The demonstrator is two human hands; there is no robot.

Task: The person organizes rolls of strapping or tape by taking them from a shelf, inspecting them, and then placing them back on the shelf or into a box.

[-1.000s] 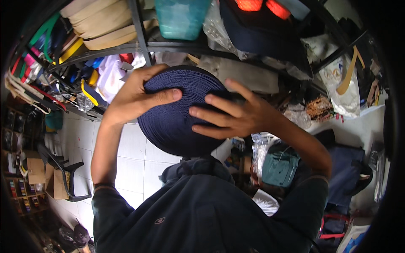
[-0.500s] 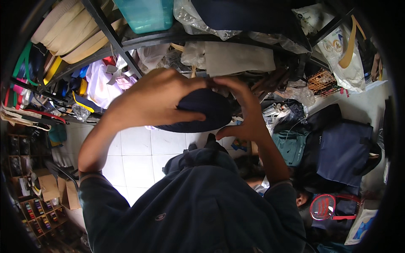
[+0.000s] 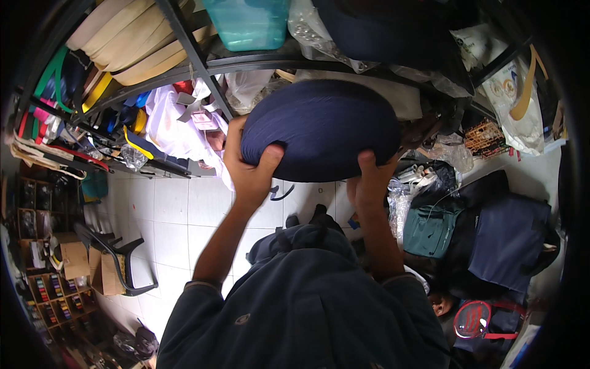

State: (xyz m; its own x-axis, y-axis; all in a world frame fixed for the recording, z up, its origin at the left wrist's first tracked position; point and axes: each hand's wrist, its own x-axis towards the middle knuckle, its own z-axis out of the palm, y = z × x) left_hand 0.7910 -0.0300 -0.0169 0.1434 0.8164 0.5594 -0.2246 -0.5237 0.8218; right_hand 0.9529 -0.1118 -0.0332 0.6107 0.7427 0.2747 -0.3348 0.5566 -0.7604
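Note:
A large, rounded navy roll [image 3: 319,129] with fine curved lines across its face, like wound tape or fabric, is held up in front of the shelves. My left hand [image 3: 251,166] grips its left end, the thumb pressed on the near face and the fingers partly hidden behind. At the lower right, my right hand [image 3: 372,178] holds it too, thumb on the near face; most of those fingers are out of sight beneath it. Both arms reach forward from the dark shirt.
Black metal shelving [image 3: 264,61] carries beige rolls [image 3: 129,43], a teal bin [image 3: 249,24] and plastic-wrapped goods. Bags, including a green one [image 3: 429,229], lie at right, near part of another person [image 3: 440,303]. A black chair [image 3: 126,264] and cardboard box [image 3: 75,261] stand on the left.
The navy roll has come up nearer and looks larger, its broad face now showing. My left hand has shifted from over its top to its left end; my right hand has moved lower.

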